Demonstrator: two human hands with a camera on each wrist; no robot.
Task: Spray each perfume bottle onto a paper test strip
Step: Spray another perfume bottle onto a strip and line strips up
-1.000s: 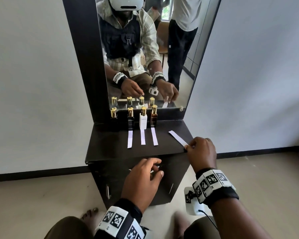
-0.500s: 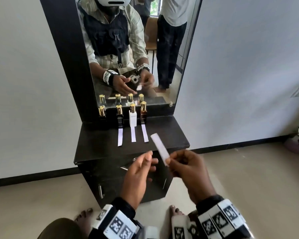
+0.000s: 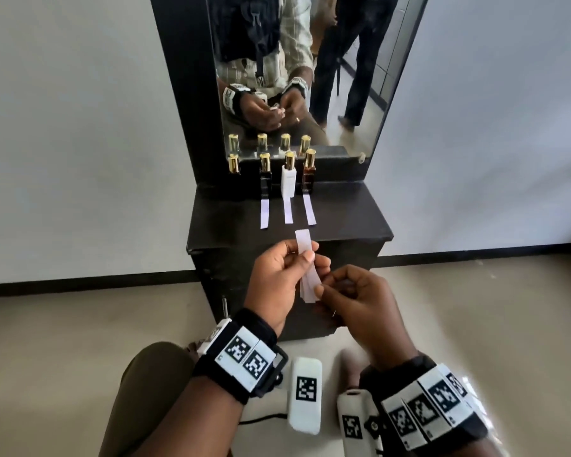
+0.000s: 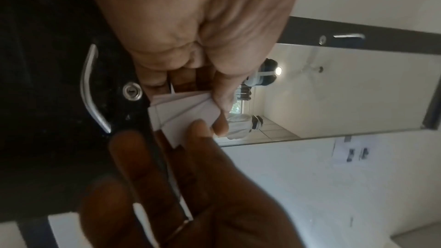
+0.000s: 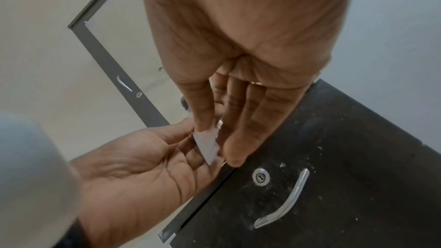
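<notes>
A small fan of paper test strips (image 3: 305,273) was held in front of the black dressing cabinet (image 3: 350,225), pinched by the left hand (image 3: 279,280) between thumb and fingers, its lower end pinched by the right hand (image 3: 356,301). The strip count was hidden by overlap and fingers. Four gold-capped perfume bottles (image 3: 288,176) were lined up against the mirror (image 3: 310,77); the leftmost body was lost against dark wood. Three strips (image 3: 288,211) were laid before the other three bottles.

Matt paper strips (image 3: 305,265), gold metallic bottle caps (image 3: 290,159)
</notes>
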